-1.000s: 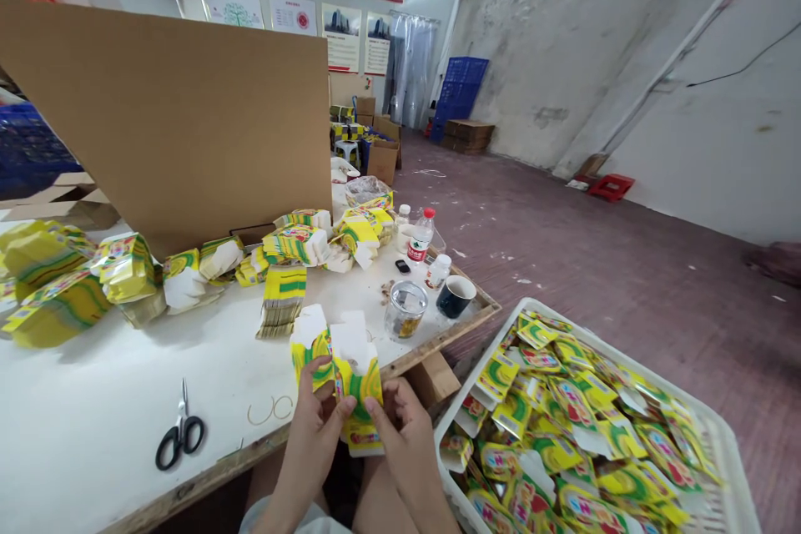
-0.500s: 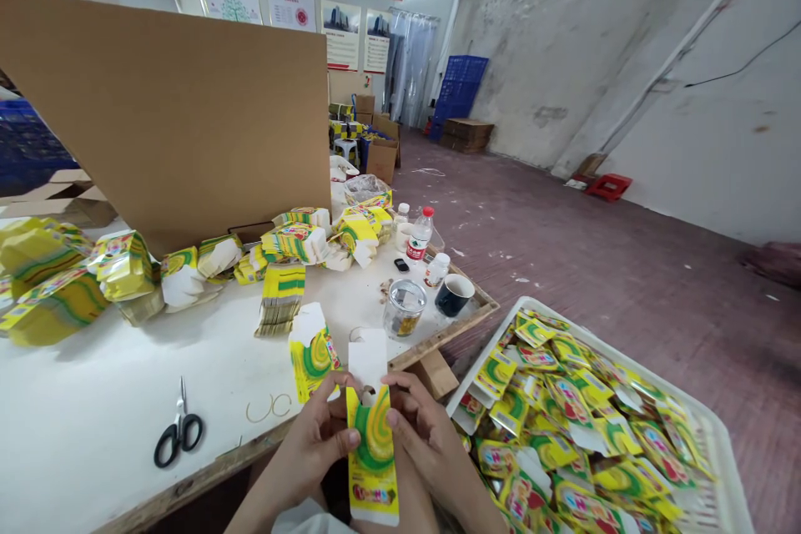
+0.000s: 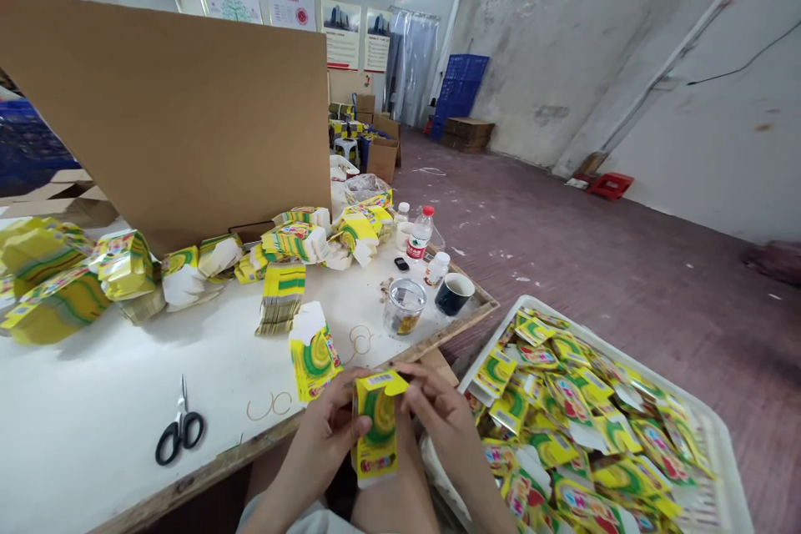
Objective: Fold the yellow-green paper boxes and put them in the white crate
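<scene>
A white plastic basket (image 3: 731, 455) off the table's right edge is heaped with yellow cartons (image 3: 576, 405). By that edge, a dark mug (image 3: 455, 294) stands beside a clear round tub (image 3: 405, 309) with something at its bottom I can't make out. Over the lap, just off the near edge of the white table (image 3: 93, 413), the left hand (image 3: 329, 430) grips a slim yellow box (image 3: 379, 425), thumb on its front. The right hand's (image 3: 447, 417) fingers bend narrowly at its top corner; whether they pinch it, I can't tell. The box is smooth printed card.
</scene>
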The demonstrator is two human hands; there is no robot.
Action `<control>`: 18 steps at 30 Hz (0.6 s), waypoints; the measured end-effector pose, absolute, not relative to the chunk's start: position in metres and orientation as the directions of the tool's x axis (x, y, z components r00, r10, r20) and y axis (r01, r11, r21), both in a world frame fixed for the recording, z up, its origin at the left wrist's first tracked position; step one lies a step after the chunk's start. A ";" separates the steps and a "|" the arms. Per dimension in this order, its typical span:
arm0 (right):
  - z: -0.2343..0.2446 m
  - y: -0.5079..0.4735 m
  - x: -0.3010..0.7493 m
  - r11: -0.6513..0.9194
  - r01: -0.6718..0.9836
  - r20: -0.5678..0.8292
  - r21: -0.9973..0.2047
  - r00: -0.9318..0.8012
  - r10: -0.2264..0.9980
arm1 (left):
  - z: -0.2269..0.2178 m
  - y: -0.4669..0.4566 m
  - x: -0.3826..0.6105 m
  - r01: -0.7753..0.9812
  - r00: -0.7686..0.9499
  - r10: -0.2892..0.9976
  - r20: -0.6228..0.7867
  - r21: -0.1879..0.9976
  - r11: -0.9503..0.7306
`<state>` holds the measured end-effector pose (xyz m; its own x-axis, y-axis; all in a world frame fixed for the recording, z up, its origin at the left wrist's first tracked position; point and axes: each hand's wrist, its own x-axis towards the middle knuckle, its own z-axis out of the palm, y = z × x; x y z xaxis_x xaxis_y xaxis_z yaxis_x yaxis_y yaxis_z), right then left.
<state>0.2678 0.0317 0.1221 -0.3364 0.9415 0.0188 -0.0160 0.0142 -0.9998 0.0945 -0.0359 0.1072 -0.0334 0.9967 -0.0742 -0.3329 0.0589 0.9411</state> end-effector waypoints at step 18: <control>0.117 0.025 0.259 0.192 0.374 -0.004 -0.908 -0.464 0.886 | 0.113 -0.039 0.095 -0.318 0.014 0.999 -0.048 0.947 0.050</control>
<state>0.2593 0.0245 0.1168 -0.4635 0.8861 -0.0039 0.3738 0.1915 -0.9075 0.0950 -0.0391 0.1131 0.0141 0.9987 -0.0485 -0.3180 0.0504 0.9467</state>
